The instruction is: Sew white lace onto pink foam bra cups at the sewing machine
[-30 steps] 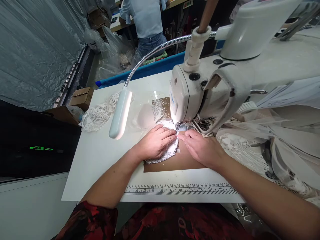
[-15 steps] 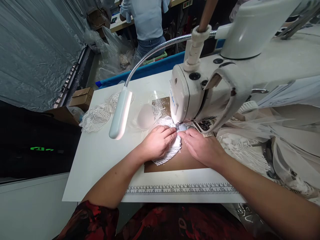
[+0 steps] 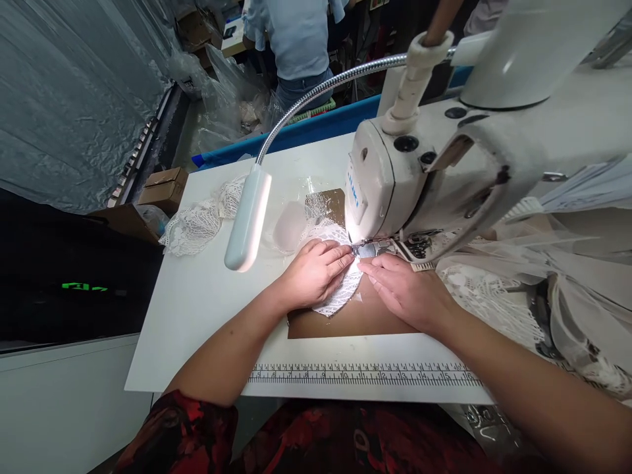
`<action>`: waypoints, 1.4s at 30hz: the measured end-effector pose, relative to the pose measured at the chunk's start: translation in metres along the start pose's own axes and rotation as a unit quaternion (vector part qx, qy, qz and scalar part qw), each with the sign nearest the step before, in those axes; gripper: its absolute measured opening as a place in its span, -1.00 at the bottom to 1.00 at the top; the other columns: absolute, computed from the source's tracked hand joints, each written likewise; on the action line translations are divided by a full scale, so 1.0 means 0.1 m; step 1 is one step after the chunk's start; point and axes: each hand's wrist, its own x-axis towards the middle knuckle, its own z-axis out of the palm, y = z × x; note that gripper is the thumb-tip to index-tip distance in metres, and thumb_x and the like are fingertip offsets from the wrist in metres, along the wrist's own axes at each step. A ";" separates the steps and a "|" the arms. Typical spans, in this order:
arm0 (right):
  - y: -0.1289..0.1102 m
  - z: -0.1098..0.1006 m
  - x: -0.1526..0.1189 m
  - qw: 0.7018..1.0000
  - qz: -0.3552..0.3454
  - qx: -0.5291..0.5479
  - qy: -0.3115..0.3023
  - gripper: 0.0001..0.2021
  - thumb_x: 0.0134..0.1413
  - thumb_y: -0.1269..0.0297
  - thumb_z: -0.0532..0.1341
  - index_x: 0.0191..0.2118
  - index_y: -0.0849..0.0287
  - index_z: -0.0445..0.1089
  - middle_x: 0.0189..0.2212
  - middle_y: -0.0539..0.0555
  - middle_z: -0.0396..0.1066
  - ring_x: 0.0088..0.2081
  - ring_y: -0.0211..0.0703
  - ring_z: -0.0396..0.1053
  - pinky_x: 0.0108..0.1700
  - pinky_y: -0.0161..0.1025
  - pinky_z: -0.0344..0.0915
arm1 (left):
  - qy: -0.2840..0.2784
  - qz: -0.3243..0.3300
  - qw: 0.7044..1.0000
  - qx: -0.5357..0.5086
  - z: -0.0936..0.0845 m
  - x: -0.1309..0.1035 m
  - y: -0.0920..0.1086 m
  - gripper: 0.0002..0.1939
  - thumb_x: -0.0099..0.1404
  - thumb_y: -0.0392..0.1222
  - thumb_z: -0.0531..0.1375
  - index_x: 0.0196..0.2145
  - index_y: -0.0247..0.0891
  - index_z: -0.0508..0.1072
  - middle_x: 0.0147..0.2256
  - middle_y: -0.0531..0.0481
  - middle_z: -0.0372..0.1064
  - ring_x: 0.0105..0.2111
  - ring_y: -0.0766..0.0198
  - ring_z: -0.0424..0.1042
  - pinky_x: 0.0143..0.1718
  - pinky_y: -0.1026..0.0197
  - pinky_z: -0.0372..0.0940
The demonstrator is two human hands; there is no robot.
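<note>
White lace fabric [image 3: 340, 297] lies under the needle area of a sewing machine [image 3: 378, 178]. My left hand [image 3: 316, 273] rests flat on the lace, fingers stretched toward the presser foot. Right of the needle, my right hand [image 3: 405, 289] has its thumb and forefinger pressed together at the lace's edge; what lies between them is too small to make out. Beneath the lace is a brown plate [image 3: 390, 319] on the white table [image 3: 197, 322]. A pale rounded pad [image 3: 289, 227] sits beyond my left hand, partly beside the lace.
A lamp [image 3: 248, 220] on a bent metal neck hangs over the table. Lace pieces [image 3: 192, 227] lie at the left, more lace and tulle [image 3: 494, 289] at the right. A printed ruler [image 3: 365, 375] runs along the front edge. Another person [image 3: 299, 46] sits beyond a blue cloth edge.
The lace has turned and shifted slightly away from me under my left hand. Both hands stay by the needle. The whole view has moved a little.
</note>
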 end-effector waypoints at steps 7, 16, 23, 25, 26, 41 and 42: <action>-0.03 0.01 0.03 1.000 0.016 -0.018 -0.001 -0.61 0.14 0.41 0.02 0.03 0.09 0.41 -0.35 0.07 0.43 -0.37 -0.17 0.28 -0.42 -0.27 0.05 | 0.014 -0.035 0.999 0.002 0.02 -0.01 -0.04 -0.60 0.39 -0.16 -0.02 0.11 -0.34 0.34 0.09 -0.22 0.33 0.05 -0.02 0.26 0.05 -0.10 0.17; -0.03 -0.06 0.02 1.000 0.012 -0.003 0.007 -0.61 0.09 0.47 0.02 -0.03 0.10 0.46 -0.32 0.05 0.45 -0.41 -0.21 0.28 -0.42 -0.29 0.11 | -0.004 -0.033 0.999 0.011 -0.02 -0.07 0.00 -0.56 0.34 -0.05 0.04 0.08 -0.34 0.34 0.12 -0.32 0.25 0.09 -0.09 0.22 0.05 -0.14 0.15; -0.03 -0.08 0.00 1.000 -0.002 0.020 0.020 -0.62 0.12 0.46 0.01 -0.04 0.12 0.47 -0.33 0.07 0.47 -0.38 -0.19 0.31 -0.39 -0.28 0.14 | 0.010 0.023 0.999 -0.042 -0.07 -0.11 0.02 -0.63 0.33 -0.07 0.08 -0.01 -0.32 0.40 0.06 -0.26 0.33 0.05 0.00 0.26 0.06 -0.08 0.19; -0.02 -0.06 0.00 1.000 -0.011 0.016 0.020 -0.64 0.13 0.45 0.02 -0.06 0.12 0.47 -0.33 0.07 0.46 -0.39 -0.20 0.31 -0.41 -0.28 0.11 | 0.016 0.033 0.998 -0.053 -0.06 -0.10 0.02 -0.64 0.33 -0.10 0.08 -0.01 -0.33 0.40 0.05 -0.23 0.35 0.04 0.04 0.28 0.07 -0.05 0.20; -0.01 -0.04 0.00 1.000 -0.018 0.012 0.018 -0.64 0.13 0.44 0.02 -0.07 0.11 0.48 -0.33 0.07 0.46 -0.40 -0.20 0.30 -0.42 -0.28 0.09 | 0.018 0.037 0.998 -0.054 -0.05 -0.10 0.01 -0.65 0.33 -0.12 0.08 0.00 -0.34 0.40 0.05 -0.22 0.36 0.04 0.06 0.28 0.07 -0.03 0.21; -0.09 -0.04 0.01 0.998 -0.037 -0.054 0.022 -0.66 0.11 0.51 0.03 -0.10 0.20 0.48 -0.38 0.09 0.41 -0.36 -0.17 0.25 -0.43 -0.23 -0.02 | -0.029 0.032 0.999 0.008 -0.07 -0.03 -0.01 -0.62 0.42 -0.19 -0.03 0.10 -0.34 0.36 0.13 -0.14 0.32 0.04 0.05 0.30 0.02 0.01 0.25; -0.10 -0.04 0.01 0.998 -0.024 -0.058 0.024 -0.65 0.11 0.51 0.03 -0.10 0.19 0.48 -0.38 0.08 0.41 -0.39 -0.18 0.23 -0.44 -0.23 -0.03 | -0.029 0.023 0.999 0.014 -0.07 -0.03 0.01 -0.61 0.42 -0.17 -0.03 0.09 -0.35 0.37 0.13 -0.14 0.31 0.04 0.04 0.30 0.01 0.00 0.24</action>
